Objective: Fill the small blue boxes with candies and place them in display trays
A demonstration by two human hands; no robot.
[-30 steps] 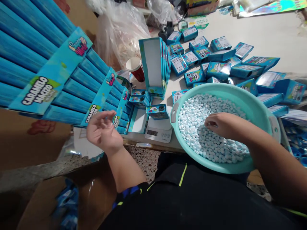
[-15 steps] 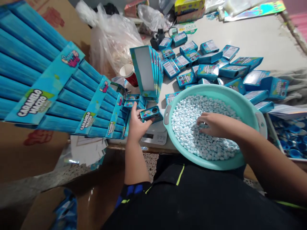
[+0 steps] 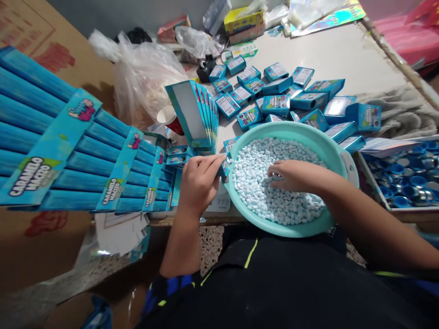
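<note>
Surface: pale, smooth top with a worn, chipped edge
Clock: centred on the surface, twelve farthest from the wearer
Middle: loose blue printed boxes, some overlapping, spreading toward three
Six: turquoise basin, at the near edge
Between seven and eight: pale scale, partly covered
Nine: nested blue cartons, standing up; red-and-white paper cup beside them
Ten: black object, near the boxes
Eleven: yellow-topped box
One: shiny rainbow sheet
Three: crumpled grey cloth
Four: white-rimmed tray
</note>
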